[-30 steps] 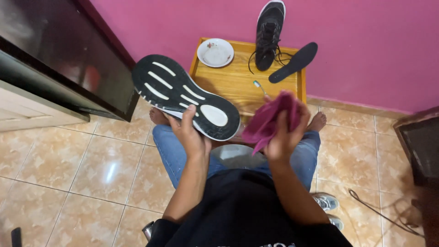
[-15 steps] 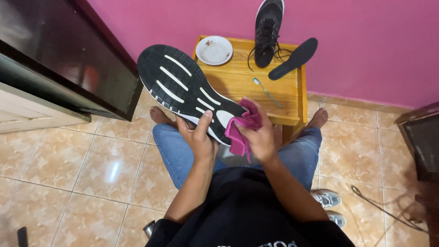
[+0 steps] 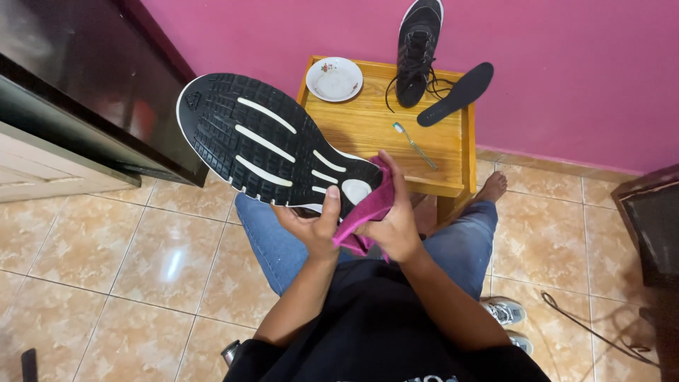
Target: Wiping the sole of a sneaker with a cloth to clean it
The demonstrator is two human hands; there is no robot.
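Over my lap, my left hand [image 3: 311,226] is clamped on the black shoe's [image 3: 269,145] heel, sole up, while my right hand [image 3: 396,223] grips a magenta cloth [image 3: 364,212] pressed against it.

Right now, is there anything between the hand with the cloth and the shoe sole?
Only the magenta cloth itself: the right hand presses it against the heel of the shoe, which the left hand grips. Nothing else intervenes.

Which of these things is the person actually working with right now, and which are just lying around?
In use:
- black shoe, sole up, held at the heel by the left hand
- magenta cloth, pressed against the heel by the right hand

Lying about, on the wooden stool:
- white dish
- toothbrush
- second black shoe
- insole
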